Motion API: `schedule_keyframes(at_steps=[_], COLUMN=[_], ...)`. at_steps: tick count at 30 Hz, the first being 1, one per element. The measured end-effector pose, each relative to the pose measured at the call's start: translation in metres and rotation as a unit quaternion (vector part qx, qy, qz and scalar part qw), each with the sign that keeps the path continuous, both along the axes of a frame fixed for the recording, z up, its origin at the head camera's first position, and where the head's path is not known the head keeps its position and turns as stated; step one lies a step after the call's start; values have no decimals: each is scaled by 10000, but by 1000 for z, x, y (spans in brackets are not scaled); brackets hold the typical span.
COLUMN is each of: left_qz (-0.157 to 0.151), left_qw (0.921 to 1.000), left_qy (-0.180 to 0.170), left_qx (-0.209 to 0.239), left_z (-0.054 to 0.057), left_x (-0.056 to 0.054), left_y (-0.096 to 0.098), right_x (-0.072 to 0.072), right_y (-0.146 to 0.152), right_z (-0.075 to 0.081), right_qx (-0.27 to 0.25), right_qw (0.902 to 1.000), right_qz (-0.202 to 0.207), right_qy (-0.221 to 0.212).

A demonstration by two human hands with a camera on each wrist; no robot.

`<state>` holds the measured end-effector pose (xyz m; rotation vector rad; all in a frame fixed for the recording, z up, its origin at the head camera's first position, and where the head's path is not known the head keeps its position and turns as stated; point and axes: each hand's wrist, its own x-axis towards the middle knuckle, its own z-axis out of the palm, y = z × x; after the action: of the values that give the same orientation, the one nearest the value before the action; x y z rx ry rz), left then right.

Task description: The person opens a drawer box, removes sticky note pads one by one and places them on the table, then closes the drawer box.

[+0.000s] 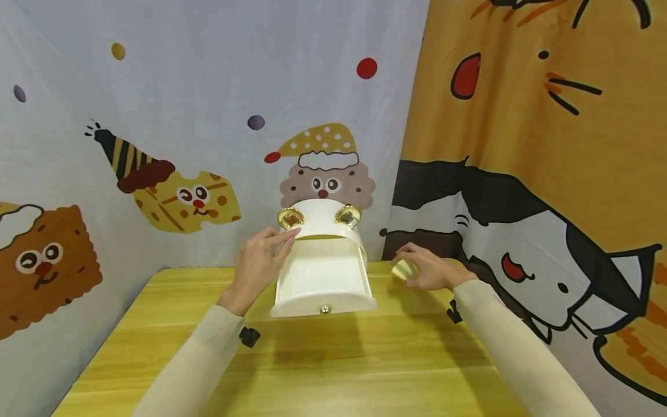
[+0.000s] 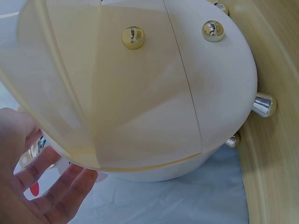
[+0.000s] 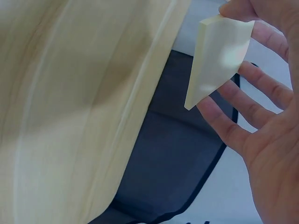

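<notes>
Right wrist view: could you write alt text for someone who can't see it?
A right hand holds a small, flat, cream-coloured piece between thumb and fingertips. A wood-grain tabletop fills the left side; behind the piece is a pale cloth with a large dark patch.

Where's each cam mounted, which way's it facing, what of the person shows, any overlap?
Head: on the head, forward and down at the white rounded box with gold fittings, its open drawer and the yellow wood-grain table; left hand, right hand and light sleeves show.
Left wrist: at the box, close up; left fingers show lower left.
Right wrist: at a pale yellow flat piece; right fingers and palm show.
Shared: head and left wrist, box; head and right wrist, piece.
</notes>
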<state>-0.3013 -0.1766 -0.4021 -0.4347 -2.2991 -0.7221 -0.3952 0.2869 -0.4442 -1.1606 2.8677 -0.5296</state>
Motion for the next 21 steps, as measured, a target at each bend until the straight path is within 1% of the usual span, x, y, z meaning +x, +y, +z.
schedule_keyframes(at_steps=[5,12,21], left_qz=[31,14,9], left_qw=[10000,10000,10000], left_qy=[-23,79,1], left_qx=[-5,0,34], left_z=[0,-2,-2], left_x=[0,-1,-1], left_y=[0,-1,-1], right_x=[-2,-7,-10], right_y=[3,3,5], right_z=[-7,-17,-28], right_qx=[46,390,535], right_qw=[9997,9977,9954], right_qz=[-110,-302,-417], right_qy=[-218,-457,-679])
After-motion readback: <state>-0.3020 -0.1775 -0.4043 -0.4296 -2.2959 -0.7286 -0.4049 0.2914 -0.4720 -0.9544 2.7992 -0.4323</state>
